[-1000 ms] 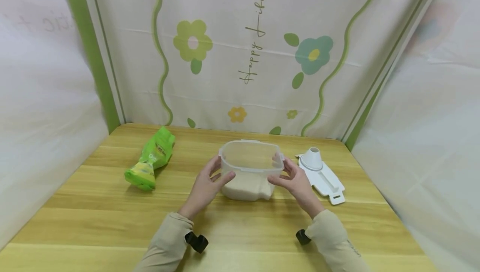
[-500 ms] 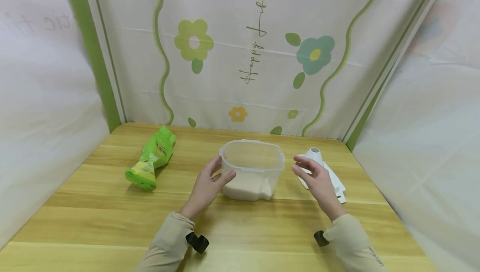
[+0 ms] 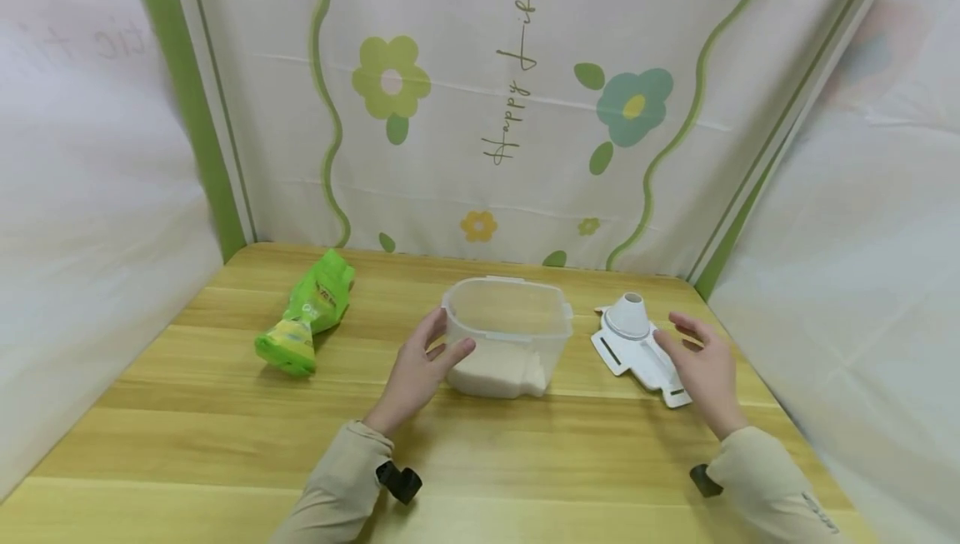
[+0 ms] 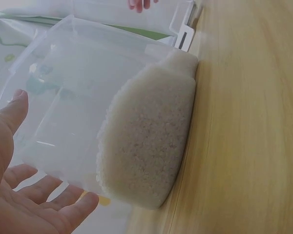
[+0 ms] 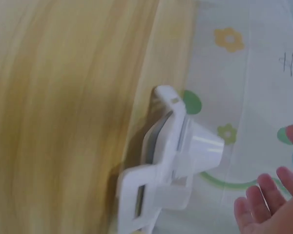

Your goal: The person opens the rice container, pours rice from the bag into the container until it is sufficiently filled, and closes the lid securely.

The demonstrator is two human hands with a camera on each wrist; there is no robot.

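A clear plastic container (image 3: 555, 336) stands upright on the table with white rice (image 4: 146, 141) in its bottom. My left hand (image 3: 420, 369) rests at its left side, thumb toward the front wall and relaxed fingers spread along the side. Over on the right lies a white lid (image 3: 651, 361) with slotted side flaps and a cone-shaped spout (image 5: 205, 148) pointing up. My right hand (image 3: 705, 369) hovers by the lid's right side, fingers loosely bent with nothing in them. In the right wrist view, its fingers (image 5: 258, 202) are apart from the spout.
A crumpled green bag (image 3: 311, 315) lies at the left of the wooden table (image 3: 525, 469). White fabric with printed flowers (image 3: 390, 82) hangs behind, and pale sheets (image 3: 862, 277) wall both sides.
My right hand has let go of the container's right side and moved right, past the lid. My left hand has stayed at the container, which has not moved.
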